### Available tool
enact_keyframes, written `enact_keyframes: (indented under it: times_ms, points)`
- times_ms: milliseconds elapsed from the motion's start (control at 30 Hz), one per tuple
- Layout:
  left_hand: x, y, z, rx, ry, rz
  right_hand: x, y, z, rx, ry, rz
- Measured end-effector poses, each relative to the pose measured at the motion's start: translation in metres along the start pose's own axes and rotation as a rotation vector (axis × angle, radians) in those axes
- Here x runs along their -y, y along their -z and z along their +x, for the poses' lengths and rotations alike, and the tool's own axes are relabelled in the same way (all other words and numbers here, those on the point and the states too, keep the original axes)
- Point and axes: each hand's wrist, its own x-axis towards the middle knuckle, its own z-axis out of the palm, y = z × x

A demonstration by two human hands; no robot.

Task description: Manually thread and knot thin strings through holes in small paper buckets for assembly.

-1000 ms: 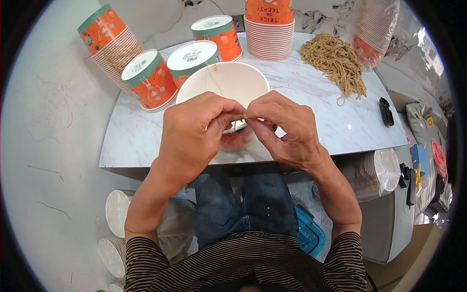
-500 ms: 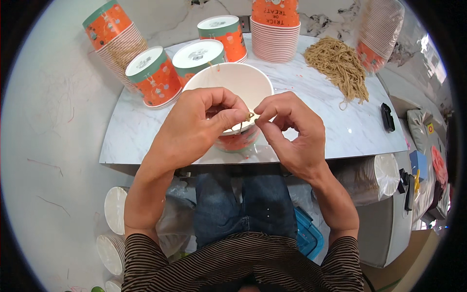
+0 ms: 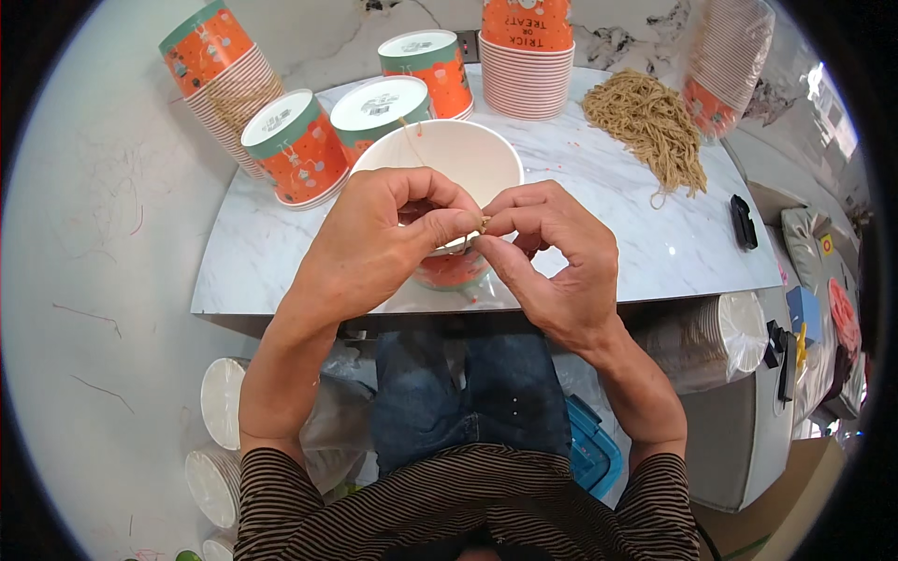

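A round paper bucket (image 3: pixel 468 154) stands upright at the table's front edge, white inside, with orange and green print outside. Above its near rim, my left hand (image 3: pixel 369 248) pinches a knotted bit of tan cord (image 3: pixel 485 224) between thumb and forefinger. My right hand (image 3: pixel 566 266) meets it from the other side, its thumb and fingertips closed on the same cord. A thin strand hangs below the left fingertips by the rim. Both hands cover much of the bucket's front, and the knot itself is mostly hidden.
Upside-down orange buckets (image 3: pixel 379 105) and a leaning bucket stack (image 3: pixel 224 84) stand left. Another stack (image 3: pixel 526 79) rises behind, with a tan cord heap (image 3: pixel 645 126) and a black object (image 3: pixel 744 222) to the right. Wrapped buckets (image 3: pixel 711 341) lie below the table's right edge.
My right hand has moved slightly left, and its fingertips have closed in on the cord at the left fingertips. The left hand stays almost where it was.
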Motion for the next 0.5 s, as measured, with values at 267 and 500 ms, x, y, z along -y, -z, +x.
enact_keyframes:
  times_ms: [267,500]
  points:
    - [0.0012,-0.0008,-0.0011,-0.016,-0.028,0.018,0.0024,-0.0007,0.0015,0.009,-0.020,-0.031]
    - [0.0030,0.0022,-0.0011,-0.034,-0.045,-0.062,-0.0006,0.0034,0.0036,0.002,-0.077,0.015]
